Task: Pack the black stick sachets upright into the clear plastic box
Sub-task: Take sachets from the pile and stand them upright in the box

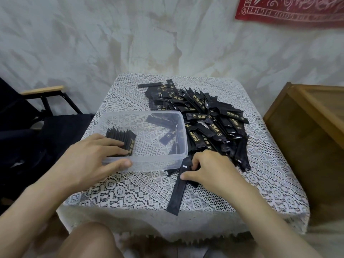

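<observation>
Right hand [210, 170] curls round loose sachets [176, 192], gathering a batch. Left hand [93, 159], fingers flat, props the upright row [121, 144] inside the clear box [149, 161] so it can't topple. The pile [204, 116] lies beyond the right hand.

Clear plastic box [158, 163] — rectangular, lidless. Inside, against its near-left wall, a row of black stick sachets [121, 138] stands on end, packed tight. Loose heap of sachets [204, 112] lies flat just right of the box — a long sachet [177, 194] juts out nearest.
</observation>
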Demonstrator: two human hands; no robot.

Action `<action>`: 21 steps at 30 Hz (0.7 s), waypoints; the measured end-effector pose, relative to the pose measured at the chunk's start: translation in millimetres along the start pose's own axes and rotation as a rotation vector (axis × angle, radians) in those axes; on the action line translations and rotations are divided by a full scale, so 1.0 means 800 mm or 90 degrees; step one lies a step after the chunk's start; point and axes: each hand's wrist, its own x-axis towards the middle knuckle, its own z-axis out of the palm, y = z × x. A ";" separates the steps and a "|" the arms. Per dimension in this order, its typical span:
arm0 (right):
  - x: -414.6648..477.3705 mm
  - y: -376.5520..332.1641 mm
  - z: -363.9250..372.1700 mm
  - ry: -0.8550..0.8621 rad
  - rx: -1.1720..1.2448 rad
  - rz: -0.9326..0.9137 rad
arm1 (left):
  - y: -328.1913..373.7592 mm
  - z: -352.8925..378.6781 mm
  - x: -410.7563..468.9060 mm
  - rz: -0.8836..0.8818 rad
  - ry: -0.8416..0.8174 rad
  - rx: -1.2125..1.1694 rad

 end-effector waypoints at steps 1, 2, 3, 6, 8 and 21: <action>0.001 0.001 0.001 -0.001 0.010 0.004 | 0.000 0.000 0.000 -0.001 -0.001 0.000; 0.003 0.003 0.002 -0.005 0.029 0.010 | 0.000 0.000 0.000 -0.002 -0.002 0.000; 0.006 0.007 0.001 -0.010 0.055 0.015 | 0.000 0.000 0.000 -0.002 -0.002 0.000; 0.014 0.023 -0.010 -0.041 0.191 0.030 | 0.000 0.001 0.000 0.002 0.006 0.004; 0.017 0.031 -0.026 -0.074 0.270 0.034 | -0.001 0.002 0.000 0.004 0.010 0.009; 0.129 0.024 -0.059 0.053 0.299 0.079 | -0.003 0.006 -0.002 0.005 0.031 -0.004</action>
